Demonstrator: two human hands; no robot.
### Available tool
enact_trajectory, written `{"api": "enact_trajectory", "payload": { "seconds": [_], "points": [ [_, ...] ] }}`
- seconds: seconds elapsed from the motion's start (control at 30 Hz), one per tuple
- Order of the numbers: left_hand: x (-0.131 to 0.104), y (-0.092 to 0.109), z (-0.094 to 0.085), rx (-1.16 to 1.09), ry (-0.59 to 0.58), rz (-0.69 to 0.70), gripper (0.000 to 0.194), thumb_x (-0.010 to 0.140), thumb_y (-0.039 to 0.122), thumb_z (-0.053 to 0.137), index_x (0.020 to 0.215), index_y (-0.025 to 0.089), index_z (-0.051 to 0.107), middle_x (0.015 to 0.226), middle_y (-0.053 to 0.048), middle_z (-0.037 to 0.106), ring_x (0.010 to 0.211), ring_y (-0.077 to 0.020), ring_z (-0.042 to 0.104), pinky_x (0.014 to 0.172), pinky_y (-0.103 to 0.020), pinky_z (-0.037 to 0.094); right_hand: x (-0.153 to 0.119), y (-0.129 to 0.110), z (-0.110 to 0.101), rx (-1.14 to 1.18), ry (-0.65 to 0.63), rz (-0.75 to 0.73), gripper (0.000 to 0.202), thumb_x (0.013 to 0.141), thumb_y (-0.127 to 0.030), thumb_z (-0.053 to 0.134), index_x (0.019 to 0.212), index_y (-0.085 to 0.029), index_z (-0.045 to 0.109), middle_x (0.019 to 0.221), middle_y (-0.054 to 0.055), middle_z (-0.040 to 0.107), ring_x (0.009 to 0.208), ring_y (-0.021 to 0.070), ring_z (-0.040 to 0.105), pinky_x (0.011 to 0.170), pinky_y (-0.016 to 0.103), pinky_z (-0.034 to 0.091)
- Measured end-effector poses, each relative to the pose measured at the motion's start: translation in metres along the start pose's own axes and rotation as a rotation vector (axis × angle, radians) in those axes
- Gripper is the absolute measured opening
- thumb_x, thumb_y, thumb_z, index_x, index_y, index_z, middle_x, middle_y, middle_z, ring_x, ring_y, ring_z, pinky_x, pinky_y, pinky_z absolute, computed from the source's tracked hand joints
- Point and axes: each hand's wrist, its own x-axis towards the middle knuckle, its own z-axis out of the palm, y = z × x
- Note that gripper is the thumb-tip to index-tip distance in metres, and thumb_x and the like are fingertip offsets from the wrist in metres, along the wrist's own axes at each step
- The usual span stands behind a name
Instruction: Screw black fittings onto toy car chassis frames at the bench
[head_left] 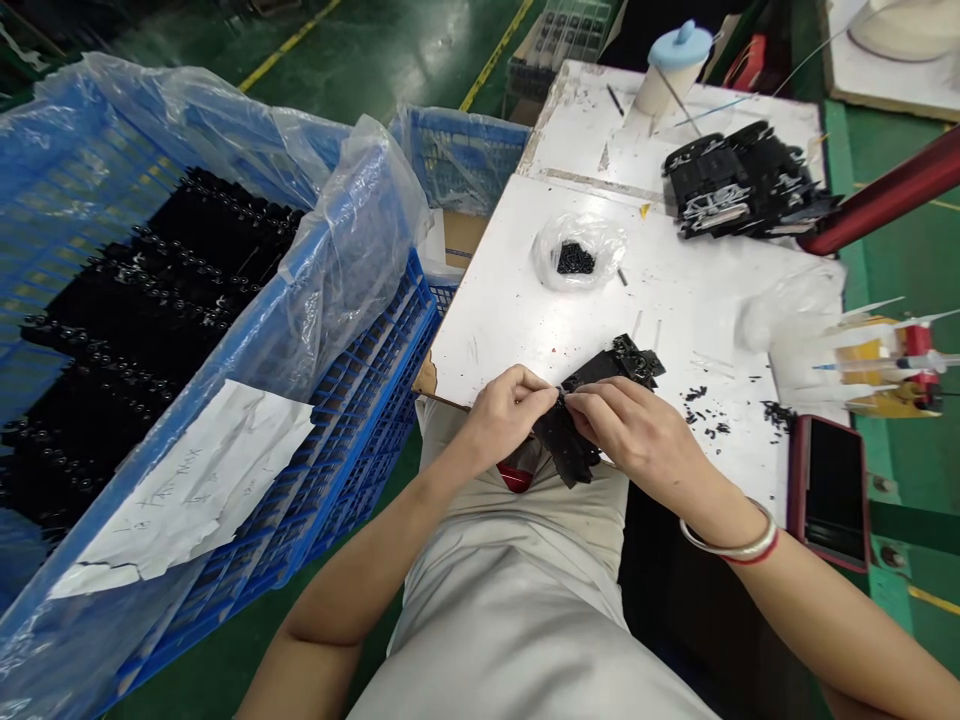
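a creased, pale grey top (525, 640) meets beige trousers (446, 435); left hand (504, 415) and right hand (636, 432) are bare; a silvery bangle (733, 552) and red cord (762, 556) circle the right wrist (716, 505).

Left grip (553, 396) and right grip (574, 402) pinch at a black part (564, 450); 1 phone (831, 490) lies farther right.

factory workshop: yellow line (291, 44) on green floor (397, 50), plastic-lined blue crate (341, 415) of black parts (180, 290), white workbench (487, 290).
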Motion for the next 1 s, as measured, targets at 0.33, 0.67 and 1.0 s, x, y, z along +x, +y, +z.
{"api": "enact_trajectory", "payload": {
  "seconds": [0.33, 0.67, 1.0],
  "points": [
    [0.008, 0.002, 0.000, 0.082, -0.036, -0.072, 0.024, 0.071, 0.024, 0.063, 0.093, 0.015, 0.067, 0.074, -0.001, 0.068, 0.070, -0.0140, 0.061, 0.065, -0.024, 0.044, -0.005, -0.007, 0.003, 0.031, 0.004, 0.030, 0.015, 0.093, -0.005, 0.048, 0.086, -0.014, 0.058, 0.080, 0.010, 0.063, 0.074, 0.0200, 0.056, 0.062, 0.033, 0.044],
    [0.006, -0.008, 0.000, 0.049, -0.045, -0.165, 0.028, 0.068, 0.030, 0.068, 0.092, 0.014, 0.067, 0.076, -0.002, 0.069, 0.075, -0.0155, 0.062, 0.069, -0.025, 0.046, -0.011, -0.015, 0.020, 0.002, 0.045, 0.073, 0.026, 0.095, -0.006, 0.042, 0.075, -0.016, 0.055, 0.070, 0.006, 0.057, 0.069, 0.0178, 0.049, 0.060, 0.031, 0.039],
    [0.006, -0.010, 0.004, 0.007, 0.007, -0.167, 0.031, 0.063, 0.030, 0.071, 0.088, 0.013, 0.067, 0.071, -0.001, 0.066, 0.071, -0.0145, 0.061, 0.067, -0.024, 0.045, -0.007, -0.016, 0.017, 0.007, 0.093, 0.084, 0.027, 0.091, -0.003, 0.045, 0.068, -0.015, 0.055, 0.065, 0.004, 0.052, 0.063, 0.0166, 0.041, 0.058, 0.029, 0.037]
  ]
}}
